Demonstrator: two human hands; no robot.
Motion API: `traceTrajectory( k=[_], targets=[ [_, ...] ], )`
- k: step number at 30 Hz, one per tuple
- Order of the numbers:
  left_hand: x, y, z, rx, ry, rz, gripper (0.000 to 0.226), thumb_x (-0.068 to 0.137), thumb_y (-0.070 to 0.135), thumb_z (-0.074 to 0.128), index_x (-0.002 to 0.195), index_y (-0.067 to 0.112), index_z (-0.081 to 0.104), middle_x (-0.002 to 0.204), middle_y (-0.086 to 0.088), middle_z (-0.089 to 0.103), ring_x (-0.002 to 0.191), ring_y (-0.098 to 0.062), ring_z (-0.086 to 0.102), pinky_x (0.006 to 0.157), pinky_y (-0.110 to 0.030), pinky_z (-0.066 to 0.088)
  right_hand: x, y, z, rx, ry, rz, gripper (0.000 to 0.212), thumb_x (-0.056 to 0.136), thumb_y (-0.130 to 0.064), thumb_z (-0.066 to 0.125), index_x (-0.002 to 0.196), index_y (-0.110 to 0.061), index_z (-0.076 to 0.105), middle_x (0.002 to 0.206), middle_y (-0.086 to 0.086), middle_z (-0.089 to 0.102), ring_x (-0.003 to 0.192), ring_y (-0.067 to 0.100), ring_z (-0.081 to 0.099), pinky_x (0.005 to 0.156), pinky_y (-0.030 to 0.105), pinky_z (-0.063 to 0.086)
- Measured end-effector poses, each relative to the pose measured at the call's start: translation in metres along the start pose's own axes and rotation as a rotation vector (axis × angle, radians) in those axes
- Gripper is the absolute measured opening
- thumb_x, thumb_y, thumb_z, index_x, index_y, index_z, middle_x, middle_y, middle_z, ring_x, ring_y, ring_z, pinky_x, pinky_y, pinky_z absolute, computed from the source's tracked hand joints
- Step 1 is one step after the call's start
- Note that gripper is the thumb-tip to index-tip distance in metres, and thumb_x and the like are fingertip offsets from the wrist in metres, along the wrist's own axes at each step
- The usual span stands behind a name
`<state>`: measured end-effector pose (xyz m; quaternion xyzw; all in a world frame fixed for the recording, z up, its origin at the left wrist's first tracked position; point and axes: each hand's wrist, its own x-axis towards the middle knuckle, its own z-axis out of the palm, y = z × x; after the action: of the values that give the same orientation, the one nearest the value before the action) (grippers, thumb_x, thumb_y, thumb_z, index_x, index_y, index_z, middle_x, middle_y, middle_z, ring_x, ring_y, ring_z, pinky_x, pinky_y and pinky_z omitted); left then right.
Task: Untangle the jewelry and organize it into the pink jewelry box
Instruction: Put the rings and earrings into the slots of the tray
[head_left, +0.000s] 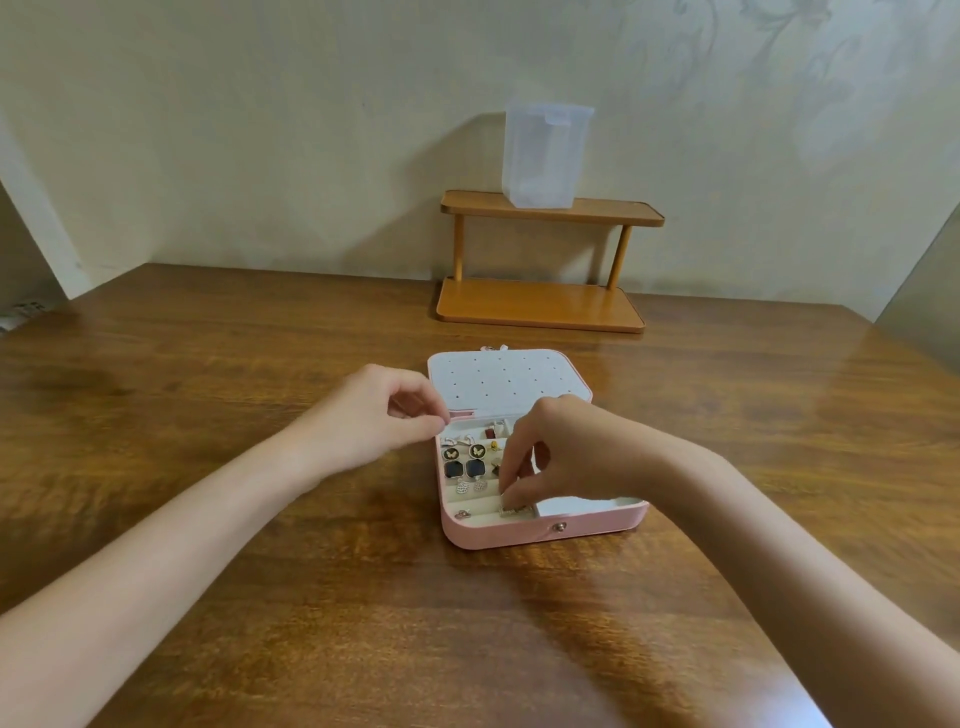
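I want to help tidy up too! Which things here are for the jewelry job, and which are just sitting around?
For the job: pink jewelry box, black butterfly earrings, small gold piece under the right hand, left hand by the box's edge.

Just sitting around: wooden shelf, clear plastic container, table.

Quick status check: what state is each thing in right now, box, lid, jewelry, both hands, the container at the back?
pink jewelry box: open, on the table
lid: folded back, earring holes bare
earrings: seated in the cushion rows
left hand: fingers curled at the box's far left corner
right hand: pinching a small piece at the front row
clear container: upright on the wooden shelf
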<state>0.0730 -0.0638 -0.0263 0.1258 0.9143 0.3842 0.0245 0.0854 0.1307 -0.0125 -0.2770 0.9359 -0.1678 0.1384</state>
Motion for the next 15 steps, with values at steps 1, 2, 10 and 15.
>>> traceTrajectory(
  k=[1, 2, 10, 15],
  targets=[
    [0.000, 0.000, 0.000, 0.005, -0.007, -0.012, 0.003, 0.085, 0.021, 0.067, 0.086, 0.023, 0.069, 0.091, 0.008, 0.068, 0.088, -0.009, 0.061, 0.080, -0.030, 0.052, 0.001, 0.000, 0.001, 0.011, 0.007, 0.005, 0.018, 0.083, -0.021, 0.070, 0.099, -0.015, 0.074, 0.086, -0.011, 0.060, 0.067, 0.001, 0.050, 0.055, 0.010, 0.037],
    [0.000, 0.000, 0.002, 0.013, -0.018, -0.020, 0.003, 0.085, 0.022, 0.067, 0.086, 0.023, 0.069, 0.092, 0.008, 0.067, 0.089, -0.009, 0.061, 0.081, -0.030, 0.052, 0.001, 0.000, 0.002, 0.019, 0.015, 0.007, 0.017, 0.082, -0.020, 0.071, 0.098, -0.015, 0.075, 0.086, -0.011, 0.062, 0.066, 0.001, 0.050, 0.055, 0.010, 0.038],
    [-0.002, 0.004, 0.005, 0.004, -0.012, 0.015, 0.004, 0.086, 0.021, 0.065, 0.087, 0.022, 0.069, 0.090, 0.011, 0.067, 0.085, -0.003, 0.059, 0.074, -0.017, 0.047, 0.004, 0.004, 0.007, 0.135, 0.071, 0.033, 0.012, 0.082, -0.015, 0.070, 0.094, -0.013, 0.074, 0.076, -0.017, 0.058, 0.061, -0.002, 0.050, 0.052, 0.007, 0.038],
    [-0.013, 0.012, 0.010, 0.075, -0.069, 0.170, 0.009, 0.084, 0.022, 0.067, 0.083, 0.031, 0.069, 0.085, 0.017, 0.068, 0.083, 0.007, 0.059, 0.073, -0.012, 0.047, 0.002, 0.006, 0.001, 0.209, 0.093, 0.032, 0.005, 0.083, -0.019, 0.070, 0.085, -0.016, 0.074, 0.069, -0.015, 0.061, 0.055, -0.004, 0.050, 0.050, 0.009, 0.036]
  ],
)
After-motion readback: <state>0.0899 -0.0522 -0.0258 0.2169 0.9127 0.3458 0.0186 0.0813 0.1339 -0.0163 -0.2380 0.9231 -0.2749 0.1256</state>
